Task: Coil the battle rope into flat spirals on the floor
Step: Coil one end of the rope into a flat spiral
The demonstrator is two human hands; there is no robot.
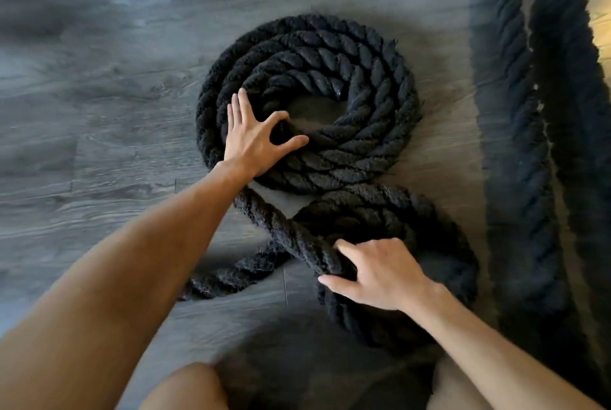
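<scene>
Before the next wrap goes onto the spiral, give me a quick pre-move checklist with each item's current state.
1. Thick black twisted battle rope spiral lies flat on the grey wood-look floor: ok, turns sit side by side.
2. Left hand pins the spiral: ok, palm on the near-left turns, fingers spread.
3. Right hand has the loose strand: ok, fingers wrapped over it near the crossing.
4. Loose strand free of tangles: not ok, it crosses over another stretch just left of the right hand.
5. Spiral centre tight: not ok, an open gap shows the floor.
6. Remaining rope at right runs clear: cannot tell, blurred.
</scene>
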